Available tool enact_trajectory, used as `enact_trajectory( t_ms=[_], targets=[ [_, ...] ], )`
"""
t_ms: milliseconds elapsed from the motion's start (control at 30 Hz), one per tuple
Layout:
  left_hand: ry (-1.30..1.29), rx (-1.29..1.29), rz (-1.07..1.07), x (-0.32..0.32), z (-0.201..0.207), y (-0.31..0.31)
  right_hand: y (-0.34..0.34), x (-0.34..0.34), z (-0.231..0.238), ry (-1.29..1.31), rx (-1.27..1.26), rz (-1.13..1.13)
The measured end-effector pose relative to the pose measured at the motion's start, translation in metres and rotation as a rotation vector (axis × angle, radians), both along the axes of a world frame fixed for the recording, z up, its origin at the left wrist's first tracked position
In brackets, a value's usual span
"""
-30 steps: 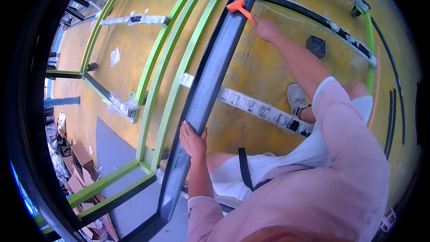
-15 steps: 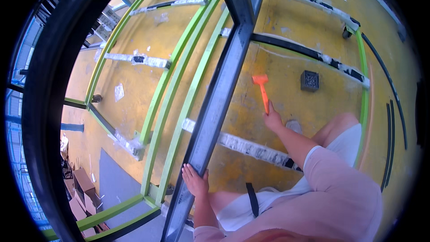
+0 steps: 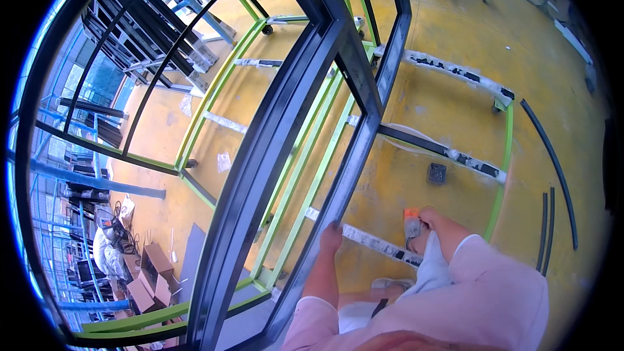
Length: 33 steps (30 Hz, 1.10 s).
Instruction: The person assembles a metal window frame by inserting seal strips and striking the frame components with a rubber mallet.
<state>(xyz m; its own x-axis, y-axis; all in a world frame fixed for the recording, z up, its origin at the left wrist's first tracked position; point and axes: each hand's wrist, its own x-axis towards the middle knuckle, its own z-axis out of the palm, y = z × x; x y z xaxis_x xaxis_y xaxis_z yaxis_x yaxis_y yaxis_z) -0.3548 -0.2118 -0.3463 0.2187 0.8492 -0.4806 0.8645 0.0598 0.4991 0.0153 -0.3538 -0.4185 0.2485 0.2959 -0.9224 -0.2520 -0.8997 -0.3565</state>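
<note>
Two hands are at work here, and both sit low beside the dark metal frame bar (image 3: 354, 169) that runs on a slant from near your body up and away toward the frame's corner joint. Your left hand (image 3: 330, 237) is on that bar's lower stretch, fingers curled over its edge in a light hold, forearm reaching straight up from your pink sleeve. Your right hand (image 3: 434, 224) is to the right of the bar, drawn in close to your knee, fingers clenched around the orange-handled mallet (image 3: 412, 224), whose grey head hangs just below the fist; the handle is mostly hidden, so its exact line is hard to tell. The left hand is the one touching the bar; the mallet is near it but apart. Behind the bar lies the green trolley rack (image 3: 296, 175) on the yellow floor (image 3: 455, 130).
</note>
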Motion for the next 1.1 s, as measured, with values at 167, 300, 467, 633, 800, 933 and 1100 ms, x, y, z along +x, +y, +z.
enact_trajectory(
  t_ms=[167, 300, 467, 633, 800, 933, 1100],
  targets=[
    [-0.229, 0.036, -0.096, 0.102, 0.197, -0.03, -0.009, -0.006, 0.158, 0.086, 0.221, -0.257],
    [-0.201, 0.591, -0.109, 0.086, 0.301, 0.011, 0.027, -0.011, 0.292, -0.166, 0.736, -0.105],
    [0.286, 0.713, -0.008, 0.049, 0.355, 0.099, 0.141, 0.034, 0.41, -1.055, 1.143, 0.414],
    [0.674, 0.468, -0.059, 0.061, 0.341, 0.118, 0.25, 0.095, 0.466, -0.993, 0.734, 0.831],
    [0.645, 0.217, 0.055, 0.069, 0.35, 0.136, 0.307, 0.113, 0.479, -0.86, 0.757, 0.858],
    [0.759, 0.189, 0.023, 0.071, 0.35, 0.141, 0.345, 0.126, 0.479, -0.798, 0.847, 1.003],
    [0.724, 0.081, 0.137, 0.086, 0.359, 0.144, 0.369, 0.141, 0.5, -0.779, 0.816, 1.187]
  ],
)
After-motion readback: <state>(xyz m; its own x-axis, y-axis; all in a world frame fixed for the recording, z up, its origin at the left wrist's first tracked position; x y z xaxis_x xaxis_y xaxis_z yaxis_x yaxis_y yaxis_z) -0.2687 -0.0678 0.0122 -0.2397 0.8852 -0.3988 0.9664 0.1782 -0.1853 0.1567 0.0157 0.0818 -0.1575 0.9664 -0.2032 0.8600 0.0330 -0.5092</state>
